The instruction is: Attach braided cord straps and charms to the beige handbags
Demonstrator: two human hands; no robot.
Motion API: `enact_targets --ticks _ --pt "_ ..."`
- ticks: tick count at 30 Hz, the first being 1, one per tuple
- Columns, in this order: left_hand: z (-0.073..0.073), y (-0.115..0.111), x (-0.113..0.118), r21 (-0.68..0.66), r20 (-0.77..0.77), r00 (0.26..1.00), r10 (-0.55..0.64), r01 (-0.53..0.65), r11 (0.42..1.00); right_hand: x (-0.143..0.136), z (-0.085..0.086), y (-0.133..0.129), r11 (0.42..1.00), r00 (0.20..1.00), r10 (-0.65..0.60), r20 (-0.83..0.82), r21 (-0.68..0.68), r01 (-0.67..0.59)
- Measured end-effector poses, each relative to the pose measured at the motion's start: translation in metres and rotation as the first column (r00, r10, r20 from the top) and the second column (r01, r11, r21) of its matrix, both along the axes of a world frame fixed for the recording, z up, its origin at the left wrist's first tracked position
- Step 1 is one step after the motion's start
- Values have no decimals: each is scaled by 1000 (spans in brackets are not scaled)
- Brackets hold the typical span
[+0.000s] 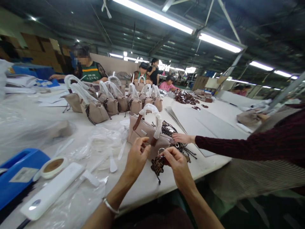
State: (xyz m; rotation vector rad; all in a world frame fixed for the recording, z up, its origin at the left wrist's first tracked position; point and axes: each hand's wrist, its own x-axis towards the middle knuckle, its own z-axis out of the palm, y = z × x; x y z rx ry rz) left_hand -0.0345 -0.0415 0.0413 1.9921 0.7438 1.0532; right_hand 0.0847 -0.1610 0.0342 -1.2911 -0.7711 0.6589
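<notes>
Left hand (136, 156) curled closed on the beige handbag (145, 132), right hand (175, 162) pinching the leopard charm (157, 165) at frame centre, near the counter (147, 186) edge.

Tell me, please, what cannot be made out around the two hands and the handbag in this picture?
Head view:
- Clasp between left hand and right hand: hidden by fingers.
- Leopard-print charm: its attachment is covered by the right hand.
- Handbag handles: wrapped in white.
- Co-worker's hand: what it touches is too small.
</notes>
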Motion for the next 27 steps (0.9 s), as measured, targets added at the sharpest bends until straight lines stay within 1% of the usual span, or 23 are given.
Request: enact_targets --ticks 2,5,8,11,14,17,20,22,24,27 --pt "5 15 12 68 -81 997 -12 18 998 3 2 6 999 996 -35 79 -19 36" --pt "8 34 31 84 -160 983 -90 105 991 7 3 14 996 985 -79 154 -28 85" --pt "8 46 48 65 -169 973 -157 170 983 11 -2 21 995 986 -92 142 -24 96" --pt "6 52 59 24 -163 966 -203 209 978 16 -11 27 996 989 -94 111 -1 95" --pt "7 53 63 -13 -136 952 -273 274 962 22 -15 31 992 988 -127 92 8 127" --pt "10 50 63 -32 -100 936 -339 337 941 27 -13 34 977 967 -212 140 -3 215" --pt "13 43 61 -40 -67 932 -357 355 934 32 -8 37 946 922 -319 219 11 324" --pt "13 39 61 -53 -40 927 -373 371 927 35 -7 39 929 903 -361 232 10 369" --pt "11 36 62 -73 -29 920 -390 388 919 39 -7 42 928 912 -359 201 -25 371" --pt "10 32 62 -82 -54 924 -379 375 924 45 -8 46 944 939 -309 153 -71 322"
